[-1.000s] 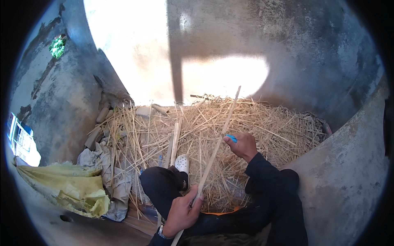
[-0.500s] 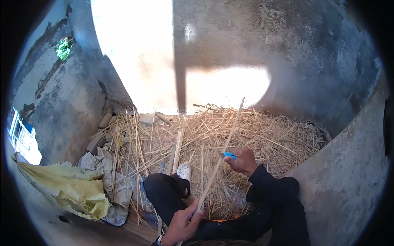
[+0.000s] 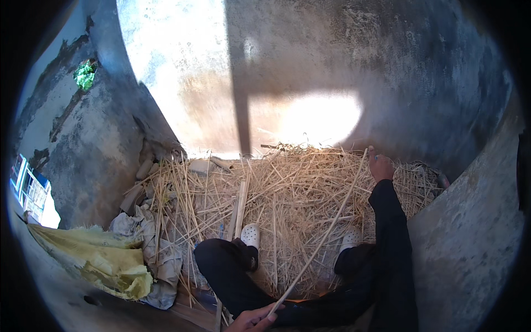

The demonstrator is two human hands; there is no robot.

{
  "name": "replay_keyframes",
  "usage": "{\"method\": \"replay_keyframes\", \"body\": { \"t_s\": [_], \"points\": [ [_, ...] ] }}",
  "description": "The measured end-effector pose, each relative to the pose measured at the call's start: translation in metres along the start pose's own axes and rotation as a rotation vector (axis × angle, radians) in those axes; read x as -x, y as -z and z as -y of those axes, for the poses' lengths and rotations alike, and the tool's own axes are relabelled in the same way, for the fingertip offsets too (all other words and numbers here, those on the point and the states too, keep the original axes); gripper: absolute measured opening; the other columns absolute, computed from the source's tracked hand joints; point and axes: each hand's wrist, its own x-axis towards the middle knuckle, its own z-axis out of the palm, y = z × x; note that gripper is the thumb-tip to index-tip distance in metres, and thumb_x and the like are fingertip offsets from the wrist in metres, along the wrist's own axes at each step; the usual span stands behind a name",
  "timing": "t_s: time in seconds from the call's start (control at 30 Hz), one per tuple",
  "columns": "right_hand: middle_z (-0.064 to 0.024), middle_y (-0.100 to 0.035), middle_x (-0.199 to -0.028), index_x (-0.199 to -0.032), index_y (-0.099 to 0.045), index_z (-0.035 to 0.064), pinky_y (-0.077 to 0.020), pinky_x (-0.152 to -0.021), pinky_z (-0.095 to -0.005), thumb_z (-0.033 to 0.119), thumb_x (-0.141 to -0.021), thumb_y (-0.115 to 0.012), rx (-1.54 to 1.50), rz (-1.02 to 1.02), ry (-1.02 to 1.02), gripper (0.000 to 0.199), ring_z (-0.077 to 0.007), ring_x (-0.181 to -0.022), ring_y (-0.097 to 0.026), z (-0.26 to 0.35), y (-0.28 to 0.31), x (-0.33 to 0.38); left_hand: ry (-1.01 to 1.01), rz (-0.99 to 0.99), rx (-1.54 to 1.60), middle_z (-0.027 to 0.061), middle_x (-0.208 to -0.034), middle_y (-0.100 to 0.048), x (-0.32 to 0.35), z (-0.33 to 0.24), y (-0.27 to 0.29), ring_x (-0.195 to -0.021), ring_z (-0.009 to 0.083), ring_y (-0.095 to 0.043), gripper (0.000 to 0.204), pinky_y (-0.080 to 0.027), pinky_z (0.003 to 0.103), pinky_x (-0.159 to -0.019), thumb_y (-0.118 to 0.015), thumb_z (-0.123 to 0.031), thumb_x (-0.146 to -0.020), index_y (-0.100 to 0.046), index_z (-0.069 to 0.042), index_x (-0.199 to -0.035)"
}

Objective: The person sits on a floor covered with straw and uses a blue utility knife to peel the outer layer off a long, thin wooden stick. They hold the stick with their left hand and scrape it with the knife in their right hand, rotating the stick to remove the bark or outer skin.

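Strip slants across shavings heap, far tip over heap's back right. Left hand, in front of heap: thumb and fingers closed around strip. Right hand, over heap's back right: fingers curled by strip tip; can't tell how tight or on what. Yellow sheet left of heap.

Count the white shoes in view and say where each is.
2. The left shoe is beside the pale wooden slats, left of the long strip in the picture; the right shoe is right of it, near the right sleeve. Straw could hide others.
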Motion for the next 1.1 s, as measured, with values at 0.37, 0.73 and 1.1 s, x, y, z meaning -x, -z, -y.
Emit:
{"method": "replay_keyframes", "body": {
  "t_s": [0.37, 0.73, 1.1],
  "points": [
    [-0.0128, -0.052, -0.051, -0.061, -0.060, 0.0058, -0.0445, -0.051, -0.0424, 0.069, -0.091, -0.041, -0.483, 0.293, 0.607, 0.072, -0.0303, -0.052, -0.059, 0.132, 0.053, 0.119, 0.086, -0.035, 0.645, 0.0007, -0.051, -0.043, -0.065, 0.014, 0.034, -0.038, 0.0101, -0.040, 0.039, -0.035, 0.021, -0.042, -0.032, -0.033, -0.105, -0.051, 0.001, -0.111],
    [-0.0126, -0.054, -0.049, -0.059, -0.058, 0.0087, -0.0449, -0.044, -0.0413, 0.071, -0.083, -0.053, -0.455, 0.310, 0.830, 0.067, -0.0313, -0.045, -0.058, 0.147, 0.058, 0.196, 0.129, 0.492, 1.554, -0.0077, -0.043, -0.036, -0.100, 0.036, -0.001, -0.033, 0.0081, -0.036, 0.035, -0.034, 0.024, -0.057, -0.023, -0.035, -0.107, -0.044, -0.016, -0.087],
    [-0.0110, -0.052, -0.046, -0.056, -0.056, 0.0100, -0.0447, -0.043, -0.0404, 0.075, -0.081, -0.051, -0.456, 0.296, 0.903, 0.070, -0.0302, -0.044, -0.059, 0.145, 0.059, 0.209, 0.180, 0.428, 1.425, -0.0084, -0.044, -0.036, -0.092, 0.026, 0.007, -0.033, 0.0072, -0.034, 0.037, -0.032, 0.024, -0.056, -0.022, -0.038, -0.107, -0.043, -0.018, -0.084]
  ]
}}
